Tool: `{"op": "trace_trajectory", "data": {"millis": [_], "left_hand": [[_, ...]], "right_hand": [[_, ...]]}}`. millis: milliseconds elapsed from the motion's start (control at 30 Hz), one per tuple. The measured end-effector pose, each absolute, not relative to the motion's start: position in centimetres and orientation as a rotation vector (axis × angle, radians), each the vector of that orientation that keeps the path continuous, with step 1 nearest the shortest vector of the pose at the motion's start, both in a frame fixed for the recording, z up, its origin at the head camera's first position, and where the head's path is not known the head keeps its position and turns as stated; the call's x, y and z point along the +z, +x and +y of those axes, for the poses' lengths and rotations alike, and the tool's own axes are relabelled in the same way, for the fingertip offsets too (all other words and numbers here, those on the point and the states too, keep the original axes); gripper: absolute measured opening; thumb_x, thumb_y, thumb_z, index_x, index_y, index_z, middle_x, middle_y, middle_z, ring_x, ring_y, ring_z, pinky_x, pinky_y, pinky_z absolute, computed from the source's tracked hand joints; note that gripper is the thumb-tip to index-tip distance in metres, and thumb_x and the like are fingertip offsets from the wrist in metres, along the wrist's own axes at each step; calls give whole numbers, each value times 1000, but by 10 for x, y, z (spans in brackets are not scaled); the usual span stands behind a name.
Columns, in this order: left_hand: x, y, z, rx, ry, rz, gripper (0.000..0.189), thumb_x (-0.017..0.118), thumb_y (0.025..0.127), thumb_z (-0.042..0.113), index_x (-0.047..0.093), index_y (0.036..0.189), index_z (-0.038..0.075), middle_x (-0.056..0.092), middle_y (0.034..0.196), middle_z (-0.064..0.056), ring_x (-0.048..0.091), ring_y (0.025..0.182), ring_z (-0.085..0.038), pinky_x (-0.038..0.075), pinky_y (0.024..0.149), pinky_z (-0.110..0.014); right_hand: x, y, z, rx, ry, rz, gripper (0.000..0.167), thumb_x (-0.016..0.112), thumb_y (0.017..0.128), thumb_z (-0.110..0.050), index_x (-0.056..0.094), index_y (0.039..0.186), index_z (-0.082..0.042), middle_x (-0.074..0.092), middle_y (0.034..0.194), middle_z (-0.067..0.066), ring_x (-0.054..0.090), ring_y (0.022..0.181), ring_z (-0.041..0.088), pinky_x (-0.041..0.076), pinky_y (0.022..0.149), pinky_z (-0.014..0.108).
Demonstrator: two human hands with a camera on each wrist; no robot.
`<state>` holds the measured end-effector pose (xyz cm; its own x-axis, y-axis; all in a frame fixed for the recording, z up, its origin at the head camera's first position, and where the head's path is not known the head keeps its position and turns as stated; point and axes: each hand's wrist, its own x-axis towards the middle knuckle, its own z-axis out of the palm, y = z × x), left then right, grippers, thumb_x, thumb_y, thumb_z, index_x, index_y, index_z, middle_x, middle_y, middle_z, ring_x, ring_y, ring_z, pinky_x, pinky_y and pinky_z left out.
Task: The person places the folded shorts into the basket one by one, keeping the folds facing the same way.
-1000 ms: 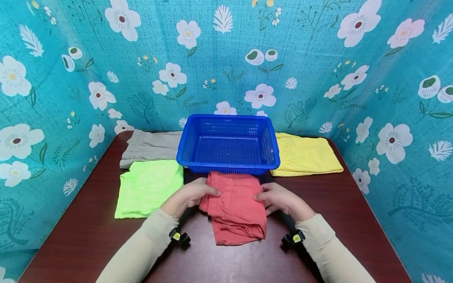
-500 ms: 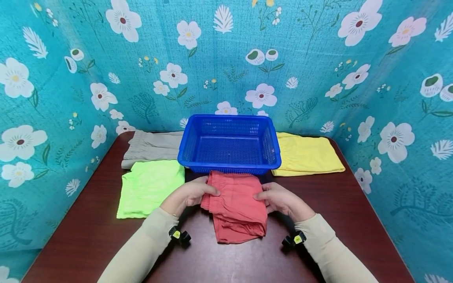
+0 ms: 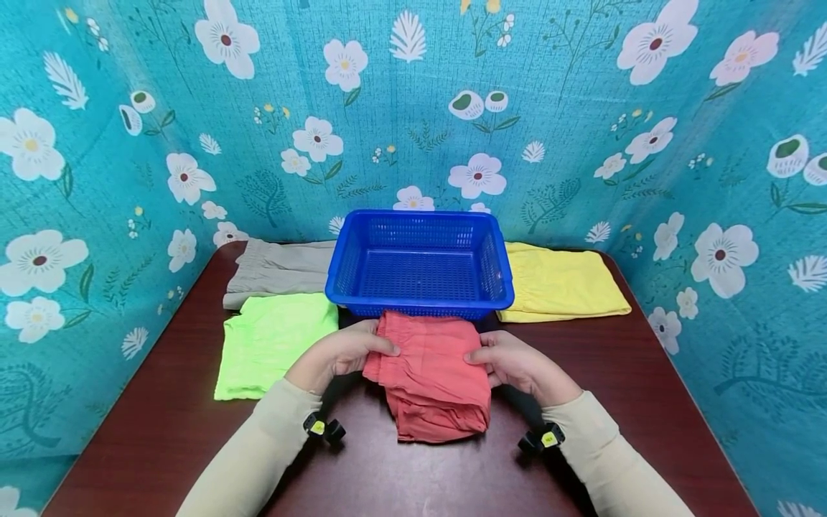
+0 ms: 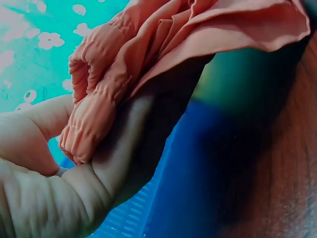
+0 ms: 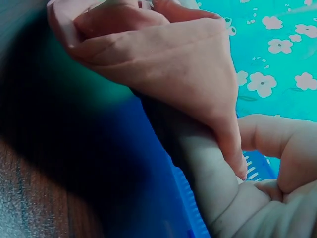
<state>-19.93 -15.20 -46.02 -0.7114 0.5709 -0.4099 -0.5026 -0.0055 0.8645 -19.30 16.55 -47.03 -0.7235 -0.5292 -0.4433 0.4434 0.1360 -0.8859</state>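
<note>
A folded red garment (image 3: 436, 366) with a gathered elastic waistband hangs between both hands, in front of the blue basket. My left hand (image 3: 349, 352) grips its waistband side, thumb on top and fingers underneath. On the opposite side, my right hand (image 3: 517, 362) pinches the folded edge the same way. The left wrist view shows the gathered band of the garment (image 4: 101, 94) between thumb and fingers, with the fingers in shadow below the cloth. In the right wrist view the cloth (image 5: 168, 69) drapes over the fingers, its edge held near the thumb.
Behind the garment stands a blue perforated basket (image 3: 416, 301) with nothing in it. A neon green folded garment (image 3: 274, 345) and a grey one (image 3: 284, 269) lie at left. A yellow folded garment (image 3: 558, 283) lies at right. The brown table (image 3: 161, 445) meets a flowered curtain.
Both hands keep their grip on the red garment. Its lower, hanging edge has risen slightly in the head view and the cloth has shifted a little.
</note>
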Motion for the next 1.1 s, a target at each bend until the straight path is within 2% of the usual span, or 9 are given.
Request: {"op": "trace_trajectory", "data": {"millis": [367,700,933,1100], "left_hand": [[-444,-196,-157,1813,128,1466,61,60,95,-4,32,149,1,66,127,-18,71,107,-29,58,90,-49],[-440,-194,-159,1774,123,1526,63,62,96,-2,29,149,1,63,132,-21,70,109,-29,57,91,-50],[-431,-190,-159,1726,130,1547,64,64,96,-1,28,148,6,62,133,-20,70,110,-31,57,90,-52],[-423,-187,-159,1737,159,1566,67,64,96,-2,25,149,6,60,136,-22,70,111,-34,57,89,-54]], "right_hand": [[-452,-190,168,-1674,-141,1689,46,63,99,-11,47,135,11,76,102,14,77,86,25,62,75,45],[-445,-187,168,-1687,-165,1691,45,64,99,-11,47,134,11,75,102,14,77,85,25,62,74,45],[-439,-183,167,-1679,-173,1709,45,66,98,-12,48,133,10,75,102,13,77,84,25,62,74,45],[-435,-181,169,-1688,-186,1712,46,65,98,-13,47,134,10,74,104,12,76,86,25,62,75,45]]}}
